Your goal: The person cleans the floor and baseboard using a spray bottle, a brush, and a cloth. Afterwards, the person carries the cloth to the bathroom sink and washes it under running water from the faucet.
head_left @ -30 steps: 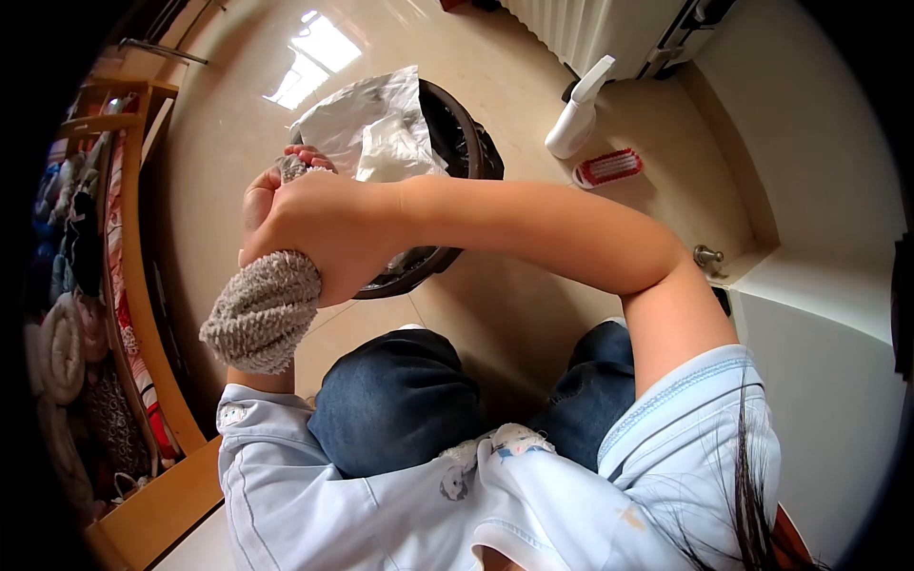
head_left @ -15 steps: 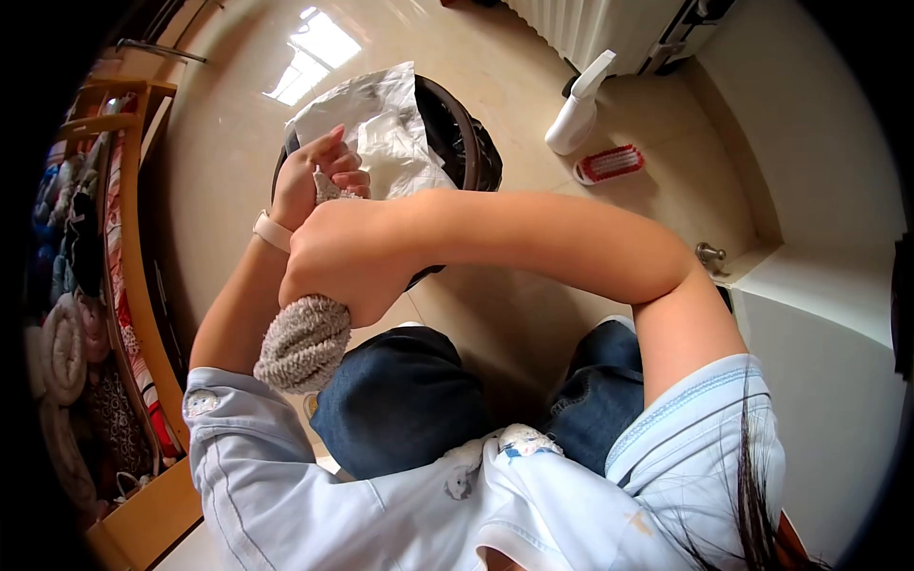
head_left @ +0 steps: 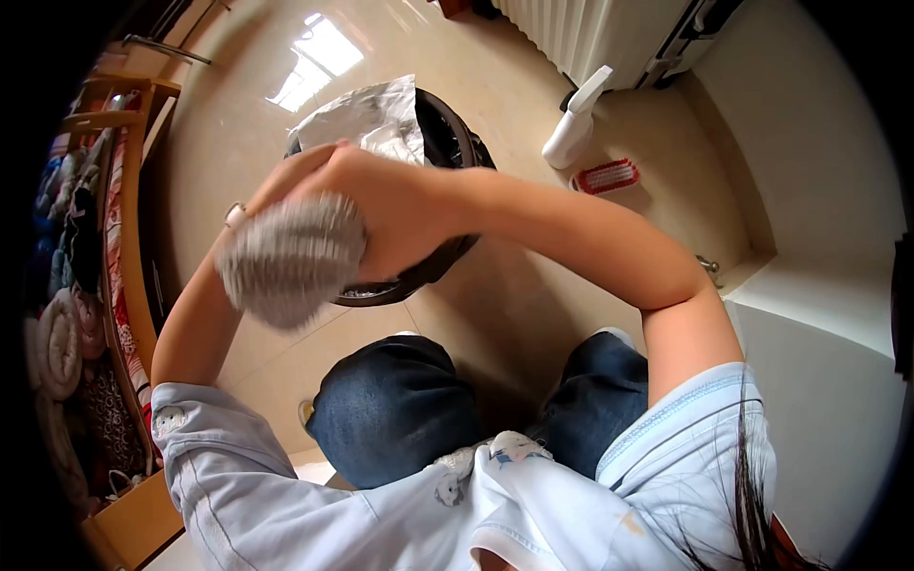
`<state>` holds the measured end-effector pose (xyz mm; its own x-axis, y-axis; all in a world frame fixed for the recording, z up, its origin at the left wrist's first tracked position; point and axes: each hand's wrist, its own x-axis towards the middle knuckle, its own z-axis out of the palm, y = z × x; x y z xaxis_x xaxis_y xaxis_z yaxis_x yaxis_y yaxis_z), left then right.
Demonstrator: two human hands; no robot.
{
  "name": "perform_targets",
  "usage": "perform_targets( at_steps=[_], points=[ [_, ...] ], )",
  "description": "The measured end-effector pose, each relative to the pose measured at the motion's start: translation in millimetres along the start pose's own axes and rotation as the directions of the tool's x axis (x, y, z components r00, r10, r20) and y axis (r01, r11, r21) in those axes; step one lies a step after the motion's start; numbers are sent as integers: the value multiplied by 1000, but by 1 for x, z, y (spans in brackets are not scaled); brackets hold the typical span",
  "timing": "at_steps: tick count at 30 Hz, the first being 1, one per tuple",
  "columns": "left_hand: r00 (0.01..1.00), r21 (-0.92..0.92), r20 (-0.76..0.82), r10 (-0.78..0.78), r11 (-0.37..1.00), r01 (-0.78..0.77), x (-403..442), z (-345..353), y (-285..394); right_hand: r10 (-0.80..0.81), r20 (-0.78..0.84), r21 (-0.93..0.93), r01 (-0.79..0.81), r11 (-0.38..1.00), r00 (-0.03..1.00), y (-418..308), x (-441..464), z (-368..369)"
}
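Note:
A grey, ribbed, fluffy cloth [head_left: 290, 259], blurred by motion, bulges out of my right hand [head_left: 386, 205], which is closed around it. My left hand [head_left: 293, 179] is pressed against the far side of my right hand, curled at the cloth's other end, with most of its fingers hidden. Both hands are over the near left rim of a dark, bag-lined bin [head_left: 457, 124]. White crumpled paper or plastic [head_left: 367, 109] lies across the bin's top, partly covered by my hands.
A white spray bottle [head_left: 571, 133] and a red-and-white brush [head_left: 607, 177] are on the tiled floor [head_left: 514, 81] right of the bin. At the left stands a wooden shelf [head_left: 138, 276] with folded fabrics. My knees are below the bin, and a white panel [head_left: 819, 381] is at the right.
The cloth has swung up from near my left knee, and its bulging end now faces the camera. My left hand has moved slightly left and is more hidden behind my right.

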<state>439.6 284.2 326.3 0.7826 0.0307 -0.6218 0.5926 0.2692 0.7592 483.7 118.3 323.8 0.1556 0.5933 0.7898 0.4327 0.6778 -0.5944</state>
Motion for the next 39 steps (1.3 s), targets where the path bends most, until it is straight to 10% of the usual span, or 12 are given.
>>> perform_targets(
  at_steps=[3,4,5,7,13,19,26,31,33,35,39],
  points=[
    [950,492,39,310,822,-288,-16,-1,20,555,-177,263,-504,823,813,-21,1,-38],
    [952,451,65,298,842,-295,-12,-13,19,539,-269,381,-426,821,798,-10,0,-41],
    [853,792,118,508,470,-390,7,-21,25,521,-364,479,-325,816,772,-5,4,-46],
    [832,923,96,547,265,-280,10,-27,26,521,-417,557,-244,794,745,-5,5,-54],
    [693,988,155,705,-114,-106,31,-45,18,570,-419,775,-48,630,707,-7,11,-62],
    [846,910,233,480,-414,-15,9,-37,2,557,-431,765,-39,642,710,-19,15,-57],
    [881,950,223,418,-296,-100,16,-46,3,572,-400,815,-7,579,716,-13,19,-61],
    [625,999,31,780,-4,-45,-26,-97,-18,516,-457,793,69,606,724,-18,17,-81],
    [656,895,-416,630,410,174,-34,-122,-44,429,-490,743,107,661,759,-29,9,-109],
    [767,703,-526,367,695,149,-50,-103,-53,405,-501,735,129,666,765,-33,8,-118],
    [789,564,-552,270,818,115,-46,-115,-64,384,-517,694,112,711,765,-38,11,-122]
  ],
)
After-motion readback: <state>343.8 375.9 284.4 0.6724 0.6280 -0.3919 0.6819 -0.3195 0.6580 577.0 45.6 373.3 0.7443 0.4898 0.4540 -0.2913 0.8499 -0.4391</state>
